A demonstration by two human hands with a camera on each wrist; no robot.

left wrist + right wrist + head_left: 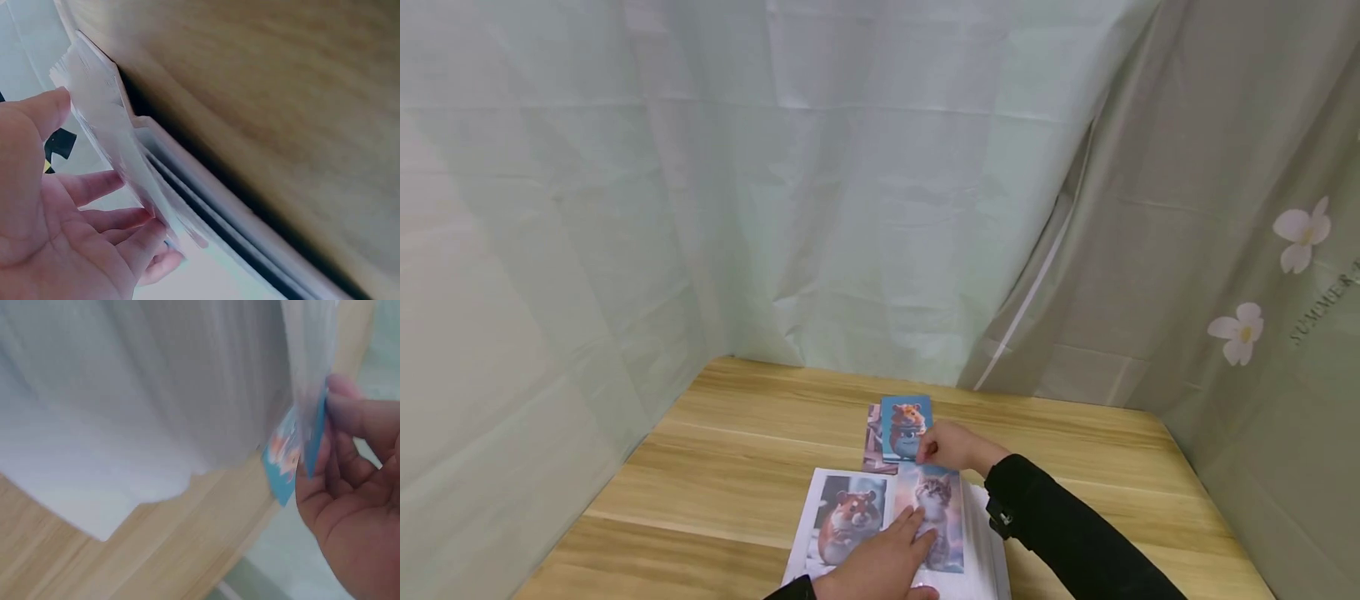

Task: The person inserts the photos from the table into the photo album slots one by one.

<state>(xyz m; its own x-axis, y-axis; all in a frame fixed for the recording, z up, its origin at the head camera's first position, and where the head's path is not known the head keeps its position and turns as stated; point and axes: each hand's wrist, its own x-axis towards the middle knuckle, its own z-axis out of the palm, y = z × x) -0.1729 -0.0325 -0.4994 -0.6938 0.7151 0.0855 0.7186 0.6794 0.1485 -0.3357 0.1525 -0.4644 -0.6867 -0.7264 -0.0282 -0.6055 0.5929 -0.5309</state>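
A photo album (985, 533) lies open at the near edge of the wooden surface (737, 450); its visible page shows a hamster photo (847, 521) on the left and a kitten photo (934, 512) on the right. The left hand (887, 562) rests on the page with fingers straight and spread, fingertips over the lower part of the kitten photo; in the left wrist view the same hand (69, 219) lies flat against the clear sleeve pages (119, 144), whose stacked edges show beside the wood. The right hand (951, 447), in a black sleeve (1060, 533), pinches the lower right corner of a blue hamster card (906, 427) just beyond the album's far edge; the right wrist view shows the thumb and fingers (350, 425) closed on the blue card (294, 456), blurred. The card sits on top of a small pile of other photos (872, 437), touching them. Pale green cloth (775, 183) hangs behind the surface; the beige curtain (1187, 250) on the right bears white flowers (1303, 233) and the printed word "SUMMER" (1324, 307), partly cut off at the frame edge.
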